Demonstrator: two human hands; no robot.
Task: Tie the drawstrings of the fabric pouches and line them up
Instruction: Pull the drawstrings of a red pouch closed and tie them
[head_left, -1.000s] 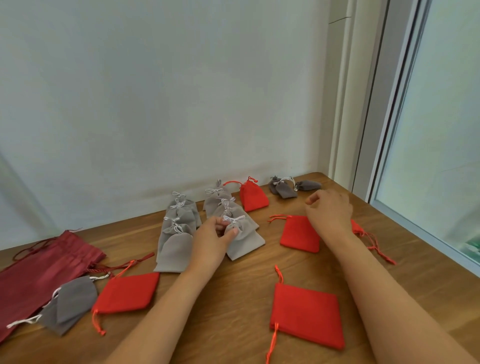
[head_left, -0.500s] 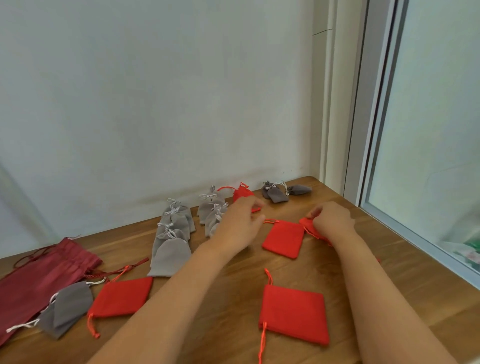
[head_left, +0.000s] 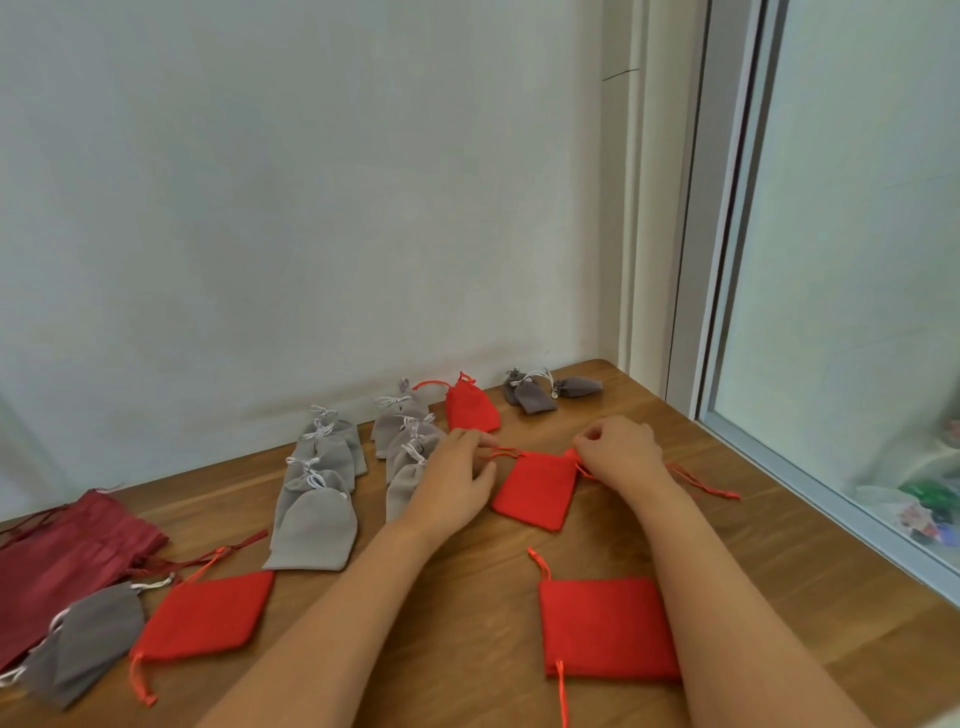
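Observation:
A flat red pouch lies on the wooden table between my hands. My left hand pinches its left drawstring near the top corner. My right hand pinches the string at its right corner. Behind it stands a tied red pouch. Two rows of tied light grey pouches run back toward the wall; my left hand hides part of the right row.
Loose red pouches lie at near right and near left. An untied grey pouch and a dark red bag sit at the far left. Small dark grey pouches rest by the back corner. A window frame borders the right edge.
My left hand left the grey pouch row and moved right onto the red pouch's left string. My right hand shifted to the pouch's right corner.

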